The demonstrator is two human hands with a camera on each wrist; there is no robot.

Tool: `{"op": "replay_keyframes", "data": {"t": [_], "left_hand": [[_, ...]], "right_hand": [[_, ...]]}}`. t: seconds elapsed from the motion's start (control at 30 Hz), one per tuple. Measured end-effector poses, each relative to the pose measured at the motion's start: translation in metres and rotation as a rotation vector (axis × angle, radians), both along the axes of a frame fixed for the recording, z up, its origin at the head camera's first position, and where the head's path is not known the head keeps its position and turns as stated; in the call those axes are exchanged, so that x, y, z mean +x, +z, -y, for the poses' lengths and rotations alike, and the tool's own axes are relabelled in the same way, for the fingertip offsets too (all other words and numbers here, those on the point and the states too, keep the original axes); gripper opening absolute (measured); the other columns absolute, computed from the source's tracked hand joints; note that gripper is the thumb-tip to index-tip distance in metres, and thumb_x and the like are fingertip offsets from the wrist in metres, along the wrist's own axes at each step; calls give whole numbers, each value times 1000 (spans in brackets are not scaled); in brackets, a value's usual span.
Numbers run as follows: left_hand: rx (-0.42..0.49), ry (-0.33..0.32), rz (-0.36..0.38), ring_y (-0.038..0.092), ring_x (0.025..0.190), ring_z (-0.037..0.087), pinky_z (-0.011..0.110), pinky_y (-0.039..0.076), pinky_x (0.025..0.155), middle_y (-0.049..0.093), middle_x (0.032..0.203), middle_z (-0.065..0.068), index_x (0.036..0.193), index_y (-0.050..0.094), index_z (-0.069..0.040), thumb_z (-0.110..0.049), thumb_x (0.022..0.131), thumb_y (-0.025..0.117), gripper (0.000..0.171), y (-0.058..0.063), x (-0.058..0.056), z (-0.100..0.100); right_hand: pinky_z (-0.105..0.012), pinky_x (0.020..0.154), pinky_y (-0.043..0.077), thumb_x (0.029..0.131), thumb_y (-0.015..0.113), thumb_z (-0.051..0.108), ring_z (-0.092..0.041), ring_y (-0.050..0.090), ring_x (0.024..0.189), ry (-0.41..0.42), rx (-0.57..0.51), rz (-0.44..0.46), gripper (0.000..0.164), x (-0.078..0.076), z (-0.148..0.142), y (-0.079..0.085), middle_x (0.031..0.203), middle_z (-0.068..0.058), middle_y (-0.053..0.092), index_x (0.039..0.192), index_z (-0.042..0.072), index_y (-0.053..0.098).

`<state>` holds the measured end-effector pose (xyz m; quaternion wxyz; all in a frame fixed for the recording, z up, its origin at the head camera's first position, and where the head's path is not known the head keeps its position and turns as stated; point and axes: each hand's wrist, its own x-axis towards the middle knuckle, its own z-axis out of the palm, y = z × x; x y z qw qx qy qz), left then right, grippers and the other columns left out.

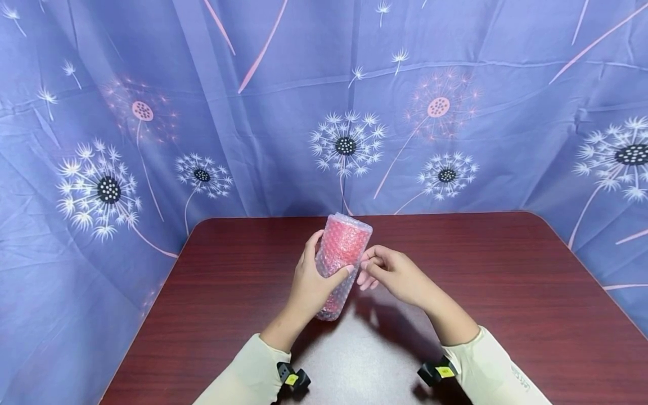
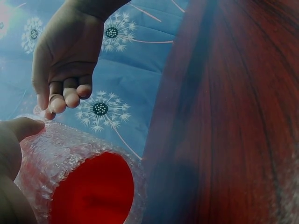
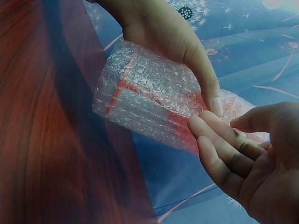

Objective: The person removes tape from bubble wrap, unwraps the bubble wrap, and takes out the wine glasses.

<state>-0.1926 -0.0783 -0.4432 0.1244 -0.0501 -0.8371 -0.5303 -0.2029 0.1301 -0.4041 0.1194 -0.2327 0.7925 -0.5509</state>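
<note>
A red cylinder wrapped in clear bubble wrap (image 1: 346,242) stands tilted above the table in the head view. My left hand (image 1: 310,284) grips it from the left side, thumb across the front. In the left wrist view, the red inside of the roll's round end (image 2: 96,189) shows. Close to the wrap's right side is my right hand (image 1: 397,275), its fingers loosely bent. Seen from the right wrist, the right hand's fingertips (image 3: 200,122) are at the wrap beside the left thumb (image 3: 214,100). Whether they touch it is hard to tell.
Beneath the hands lies a dark red wood-grain table (image 1: 243,259) with a bright reflection near its front. A blue cloth with dandelion prints (image 1: 283,124) hangs behind and beside it. Each wrist wears a small black camera (image 1: 436,371).
</note>
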Motion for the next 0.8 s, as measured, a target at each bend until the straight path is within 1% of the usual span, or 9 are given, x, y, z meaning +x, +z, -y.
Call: {"op": "replay_keyframes", "data": {"t": [0.13,0.27,0.43,0.5,0.6,0.7,0.8], "left_hand": [[-4,2,-1,58,126,23,49,49,101,54,145,2,153,32,-37,-45,76,86,95,-1,0,0],[-12,-2,-2,57,127,23,49,49,102,52,148,0,153,32,-37,-46,76,86,95,0,0,0],[-21,-14,8,56,128,23,50,47,104,50,150,-2,154,32,-38,-49,75,86,96,1,1,0],[-26,-19,16,56,128,23,50,47,104,48,151,-2,154,31,-38,-51,75,85,97,1,1,0],[-39,-29,27,55,129,23,50,47,105,46,152,-2,155,29,-39,-54,75,84,98,0,0,0],[-37,-55,31,53,132,23,50,45,108,43,154,-1,156,27,-39,-51,76,84,99,0,0,1],[-32,-76,30,51,133,23,50,44,108,41,154,1,157,24,-39,-45,78,84,99,1,1,1]], "right_hand": [[-44,73,61,105,52,14,-35,73,80,-1,4,-13,20,2,0,1,88,-14,73,114,-3,60],[-42,73,61,105,51,12,-32,74,79,-2,-3,-5,18,3,0,3,89,-15,73,113,-1,60],[-40,72,62,105,49,9,-33,74,78,5,-28,10,16,4,0,3,91,-22,72,112,-3,59],[-39,71,62,105,49,9,-35,74,78,11,-37,16,17,4,0,3,92,-26,71,112,-4,58],[-38,71,62,105,48,9,-38,73,79,14,-41,24,17,4,-1,2,94,-30,70,112,-3,57],[-43,72,61,106,47,9,-41,73,79,21,-41,28,16,4,-1,3,95,-31,69,112,-3,56],[-49,73,61,106,46,9,-38,74,80,18,-28,22,16,3,-2,2,96,-27,70,113,-2,54]]}}
